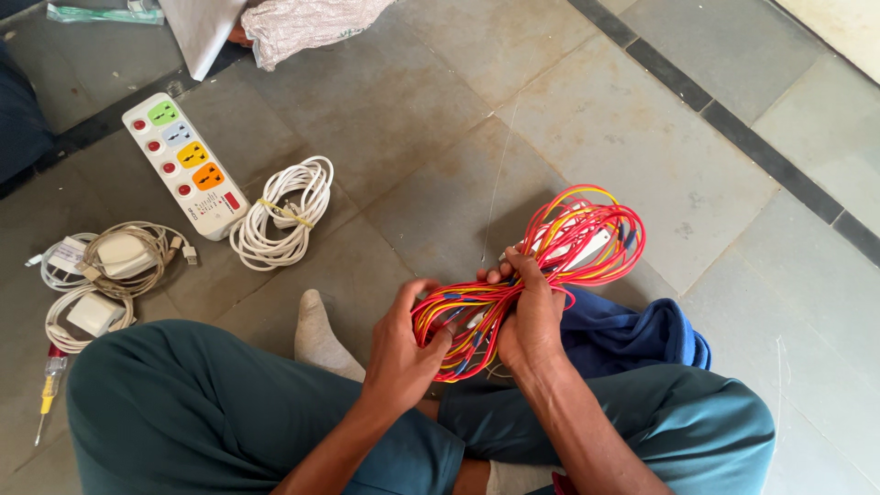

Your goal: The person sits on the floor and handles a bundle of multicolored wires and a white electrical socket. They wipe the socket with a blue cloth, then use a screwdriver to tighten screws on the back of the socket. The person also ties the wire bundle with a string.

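Grey stone floor tiles [550,110] with dark joint lines fill the scene, and a person sits cross-legged on them in teal trousers [202,412], one white sock [316,339] showing between the knees. Both hands meet over the lap around a coiled bundle of red, yellow and orange wires [541,266]. The left hand [403,344] is curled around the near end of the bundle, fingers closed over the strands. The right hand [532,316] grips the bundle at its middle, fingers wrapped over the top, while the far loops fan out to the right above the floor. A blue cloth [632,335] lies just beside the right hand, on the right knee. Well apart on the far left lies a white power strip [188,165] with coloured sockets, its white cable coil [284,215] beside it. Nearer left lie two white chargers with coiled cords [105,280] and a yellow-handled screwdriver [48,390].
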